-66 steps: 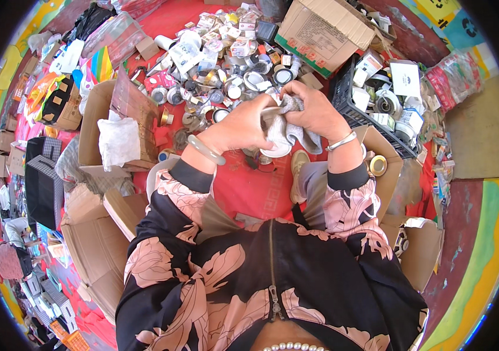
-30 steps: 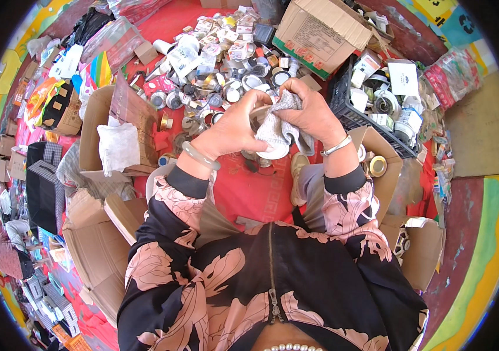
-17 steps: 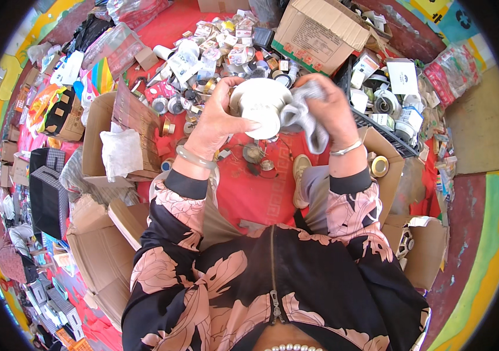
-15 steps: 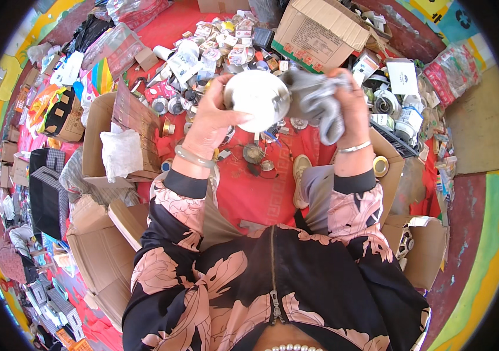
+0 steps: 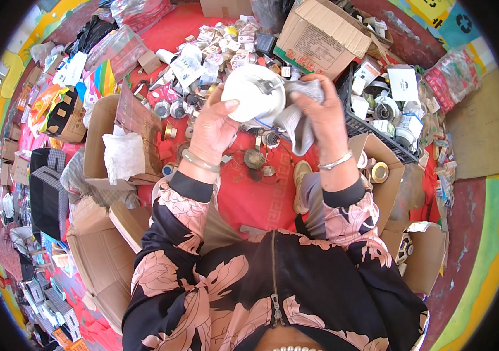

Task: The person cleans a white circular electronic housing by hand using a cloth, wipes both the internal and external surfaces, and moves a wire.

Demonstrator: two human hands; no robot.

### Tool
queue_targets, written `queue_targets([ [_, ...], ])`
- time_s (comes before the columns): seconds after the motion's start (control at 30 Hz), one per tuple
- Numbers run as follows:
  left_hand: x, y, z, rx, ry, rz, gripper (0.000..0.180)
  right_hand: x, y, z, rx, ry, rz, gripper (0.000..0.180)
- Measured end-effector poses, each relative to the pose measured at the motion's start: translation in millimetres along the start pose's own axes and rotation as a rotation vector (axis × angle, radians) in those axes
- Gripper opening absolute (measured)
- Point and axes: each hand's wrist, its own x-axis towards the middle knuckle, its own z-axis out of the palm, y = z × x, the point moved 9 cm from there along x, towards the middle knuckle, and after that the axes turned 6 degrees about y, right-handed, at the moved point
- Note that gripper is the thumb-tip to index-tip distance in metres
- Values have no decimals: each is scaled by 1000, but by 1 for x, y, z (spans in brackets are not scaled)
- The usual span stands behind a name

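My left hand (image 5: 210, 130) grips the rim of a white, round, dish-shaped light fitting (image 5: 242, 104), thumb in front, holding it up above the red floor covering. The fitting's bowl faces me, with a small grey part inside it, and a blue wire shows just below its rim. A bunched grey cloth (image 5: 297, 130) is in my right hand (image 5: 323, 116), pressed against the fitting's right edge. Several loose lamp parts (image 5: 255, 159), some with wires, lie on the floor beneath.
At right stand a black crate (image 5: 372, 132) of light fittings and an open cardboard box (image 5: 391, 190) with round parts. A cardboard box (image 5: 98, 149) with a white cloth (image 5: 123, 155) over its edge is at left. Small cartons (image 5: 243, 36) are heaped ahead, beside a large carton (image 5: 319, 38).
The fitting has turned, so its hollow and inner part now show. My right hand has come left and closer to it with the cloth; my left hand has dropped slightly.
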Motion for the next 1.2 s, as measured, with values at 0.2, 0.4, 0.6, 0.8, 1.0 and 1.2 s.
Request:
queue_targets([
  [0.2, 0, -9, 3, 102, 5, -7, 56, 1, 31, 2, 52, -61, 109, 13],
  [0.4, 1, -2, -9, 71, 38, 59, 50, 12, 0, -37, 165, 171, 26, 11],
  [0.6, 1, -9, 2, 64, 8, 26, 55, -4, -14, 4, -238, -130, -128, 19],
  [0.8, -1, -12, 9, 147, -20, 66, 63, -5, 6, -4, -380, 76, -76, 20],
  [1.0, -2, -10, 19, 207, -70, 24, 64, -19, -30, 4, -672, 123, -486, 20],
  [1.2, -2, -9, 15, 244, -57, 46, 63, -9, -17, 1, -691, 53, -221, 21],
])
